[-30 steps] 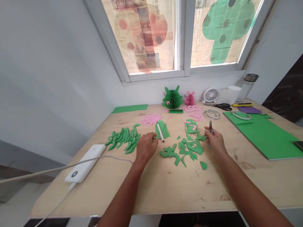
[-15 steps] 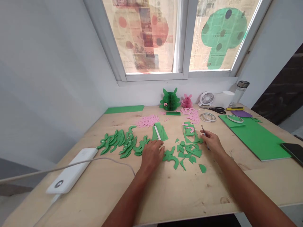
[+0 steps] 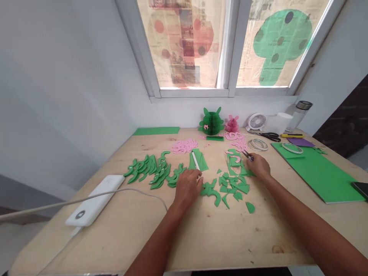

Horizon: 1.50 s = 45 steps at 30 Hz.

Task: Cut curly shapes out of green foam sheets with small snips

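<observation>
My left hand (image 3: 188, 185) rests palm down on the wooden table (image 3: 201, 237), its fingertips curled at the near end of a white pen (image 3: 196, 161) that lies on a folded green sheet (image 3: 201, 160). Just right of it lie curved green cut-outs (image 3: 211, 190). My right hand (image 3: 260, 166) is closed round small metal scissors (image 3: 247, 155), whose tips point at green and pink scraps (image 3: 234, 158). A heap of green scraps (image 3: 234, 184) lies between my hands. A row of finished green curved pieces (image 3: 149, 170) lies to the left.
A white power bank (image 3: 93, 199) with cable lies front left. Pink cut-outs (image 3: 184, 145), green (image 3: 211, 122) and pink (image 3: 231, 124) honeycomb paper animals, a small fan (image 3: 257, 121), tape rolls (image 3: 258, 144), black scissors (image 3: 270, 135), a bottle (image 3: 299, 110) and large green sheets (image 3: 316, 172) lie at the back and right.
My left hand has moved right from the row of green pieces to the pen's end. My right hand has moved forward, tilting the scissors down toward the scraps.
</observation>
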Motion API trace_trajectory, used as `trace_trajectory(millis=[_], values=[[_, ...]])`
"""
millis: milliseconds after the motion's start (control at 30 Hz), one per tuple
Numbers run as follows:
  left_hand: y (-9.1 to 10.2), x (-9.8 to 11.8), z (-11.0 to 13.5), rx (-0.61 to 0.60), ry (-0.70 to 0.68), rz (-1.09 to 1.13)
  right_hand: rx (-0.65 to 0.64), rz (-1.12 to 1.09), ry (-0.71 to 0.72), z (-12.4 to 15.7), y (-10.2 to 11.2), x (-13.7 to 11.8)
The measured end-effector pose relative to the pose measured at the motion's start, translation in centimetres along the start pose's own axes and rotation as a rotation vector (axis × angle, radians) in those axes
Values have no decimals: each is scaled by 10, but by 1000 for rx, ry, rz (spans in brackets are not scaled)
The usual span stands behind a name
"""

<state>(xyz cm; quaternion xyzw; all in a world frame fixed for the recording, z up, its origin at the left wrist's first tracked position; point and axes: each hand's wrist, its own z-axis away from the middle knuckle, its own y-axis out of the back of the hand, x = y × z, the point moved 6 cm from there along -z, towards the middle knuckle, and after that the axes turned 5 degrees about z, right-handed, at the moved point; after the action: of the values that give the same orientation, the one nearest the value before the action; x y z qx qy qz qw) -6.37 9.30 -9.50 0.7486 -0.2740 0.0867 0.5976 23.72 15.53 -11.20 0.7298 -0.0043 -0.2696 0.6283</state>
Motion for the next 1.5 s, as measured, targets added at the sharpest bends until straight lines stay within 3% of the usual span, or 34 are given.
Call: trace_trajectory(millis=[300,400,533,633,733,867,1000,1233,1500], values=[[-1,0,-1,15,7,-15,42,323,115,-8,1,10],[-1,-1,-2,12,17,0,144,351,191,-5,3,14],[1,-4,-2,7,70,26,397,276,340,10,16,6],[4,-8,-3,27,97,55,468,129,513,34,23,-15],[8,-11,-4,52,112,103,453,-54,743,75,24,-45],[15,-16,-5,84,150,199,389,-133,1009,133,13,-76],[23,-24,-7,145,215,352,381,-125,1177,165,-2,-83],[33,-61,-6,352,373,735,397,-106,1256,177,-9,-83],[65,-122,38,530,475,634,388,-179,1233,176,-7,-80]])
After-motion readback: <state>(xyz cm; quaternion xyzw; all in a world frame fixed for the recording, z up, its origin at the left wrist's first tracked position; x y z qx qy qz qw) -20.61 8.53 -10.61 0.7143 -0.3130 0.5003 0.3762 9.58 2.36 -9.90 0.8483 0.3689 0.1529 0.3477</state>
